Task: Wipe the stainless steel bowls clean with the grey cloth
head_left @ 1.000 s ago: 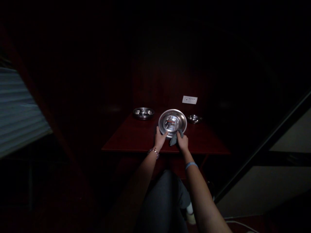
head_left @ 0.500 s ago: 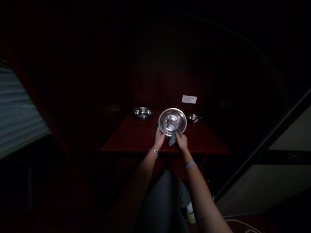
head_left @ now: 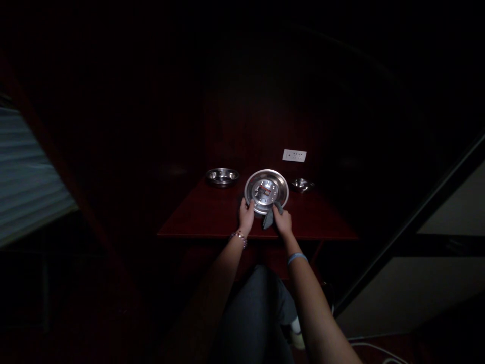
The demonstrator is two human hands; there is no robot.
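Observation:
A shiny metal basin (head_left: 278,182) with a label on its bottom is held tilted over the table, its inside facing me. At its lower left rim, my left hand (head_left: 246,215) is closed on the edge with the thumb on the inside. My right hand (head_left: 283,221) presses a grey cloth (head_left: 268,219) against the lower right rim, and part of the cloth hangs below the fingers. The fingers behind the basin are hidden.
On the dark red table (head_left: 204,217), a metal basin (head_left: 222,177) stands at the back left and a smaller metal bowl (head_left: 302,185) at the back right. A white socket plate (head_left: 294,155) is on the wall behind. Slatted blinds (head_left: 30,177) show at far left.
The basin has turned, so its label sits at a different angle, and it has shifted slightly left. My left hand has moved a little left along with its rim.

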